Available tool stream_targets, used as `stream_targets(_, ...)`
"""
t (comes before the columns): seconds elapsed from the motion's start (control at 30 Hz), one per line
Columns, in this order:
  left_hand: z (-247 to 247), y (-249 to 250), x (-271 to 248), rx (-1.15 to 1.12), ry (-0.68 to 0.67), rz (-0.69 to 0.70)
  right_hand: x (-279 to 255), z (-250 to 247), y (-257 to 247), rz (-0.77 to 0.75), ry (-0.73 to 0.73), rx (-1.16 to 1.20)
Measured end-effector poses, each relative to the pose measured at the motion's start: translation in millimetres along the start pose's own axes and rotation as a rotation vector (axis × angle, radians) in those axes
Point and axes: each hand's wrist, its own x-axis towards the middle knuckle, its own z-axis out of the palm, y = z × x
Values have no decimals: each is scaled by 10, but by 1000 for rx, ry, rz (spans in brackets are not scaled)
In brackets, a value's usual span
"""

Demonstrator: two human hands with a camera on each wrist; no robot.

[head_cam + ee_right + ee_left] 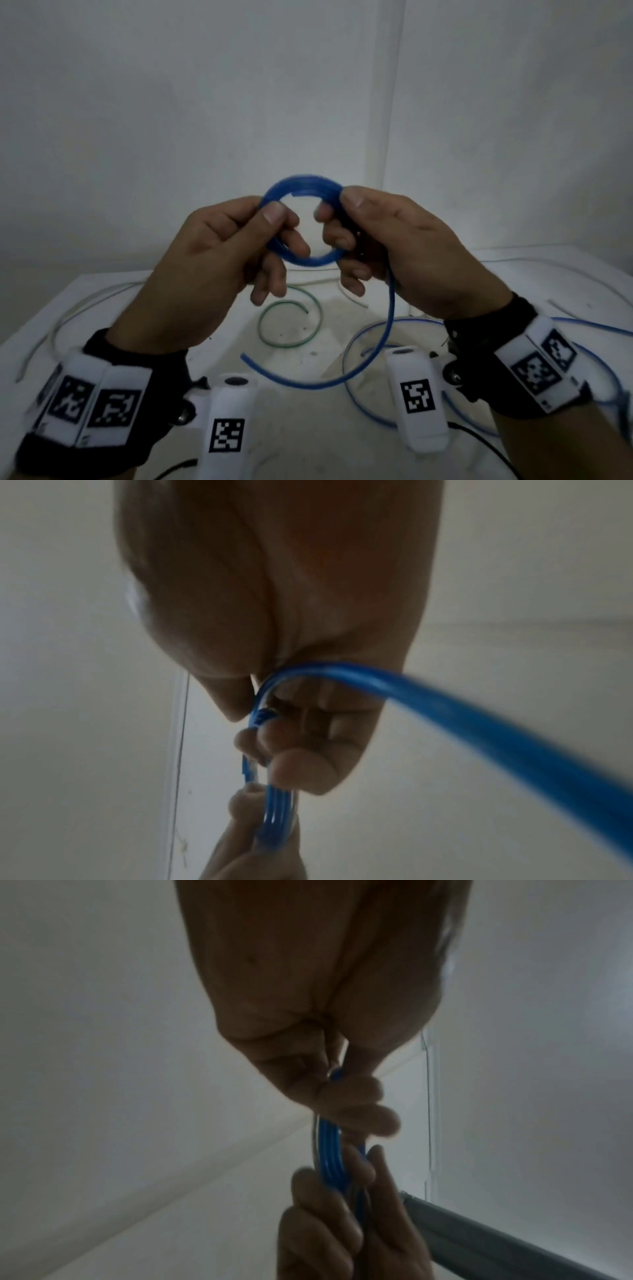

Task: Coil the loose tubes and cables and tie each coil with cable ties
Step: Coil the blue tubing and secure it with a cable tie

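A blue tube coil [301, 186] of several turns hangs in the air between both hands above the white table [102, 308]. My left hand [270, 222] pinches its left side with thumb and fingers. My right hand [337, 212] grips its right side. The tube's loose tail [388, 329] drops from the right hand and curves left to a free end low in the middle. In the left wrist view the blue turns [329, 1153] run between my left hand [342, 1085] and the other hand below. In the right wrist view the tail [479, 723] leaves my right hand [274, 734].
A green cable [291, 322] lies in a loose spiral on the table under the hands. Another blue tube [363, 332] loops on the right. White cables [96, 294] trail along the left and back. A black wire [479, 442] crosses the near edge.
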Motion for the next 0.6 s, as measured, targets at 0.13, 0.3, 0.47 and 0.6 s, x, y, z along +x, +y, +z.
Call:
stream_targets(0.13,0,16,-8,-73,-14,-26,5,3,14,6,-37,42)
stream_targets(0.3,-45,14,2,6,-11,-12,-12,-7,-8,21,-27,-49)
stream_targets(0.47,-89,29,-19,-15,-56,-25,3,11,19,16,-62,32)
stream_targets(0.6,-76,3,-11,31,-55,-5,9,12,21,0,-4,-25)
